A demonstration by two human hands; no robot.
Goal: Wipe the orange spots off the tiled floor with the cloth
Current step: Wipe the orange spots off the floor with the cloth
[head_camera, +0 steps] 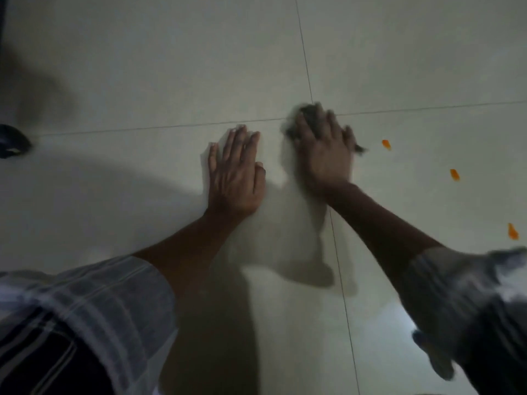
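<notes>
From the head view, your right hand (323, 149) lies palm down on the cloth (306, 115), pressing it to the floor (142, 67). Its fingers are spread and fairly straight over the dark fabric, not curled round it, though blur softens the detail. The cloth shows past your fingertips and at both sides of that hand, and it sits right where two grout lines (303, 52) cross.

Your left hand (236, 172) is just beside the right one, flat on bare tile with fingers straight and close together, holding nothing.

Three orange spots lie to the right of your right hand, all apart from the cloth: the nearest spot (386, 144) is close to the cloth's edge, the second spot (454, 175) is farther out, and the third spot (512, 232) is farthest, nearer your right sleeve (456, 280).

A dark object (14, 141) sits well to the left of your left hand, at the frame's edge.
</notes>
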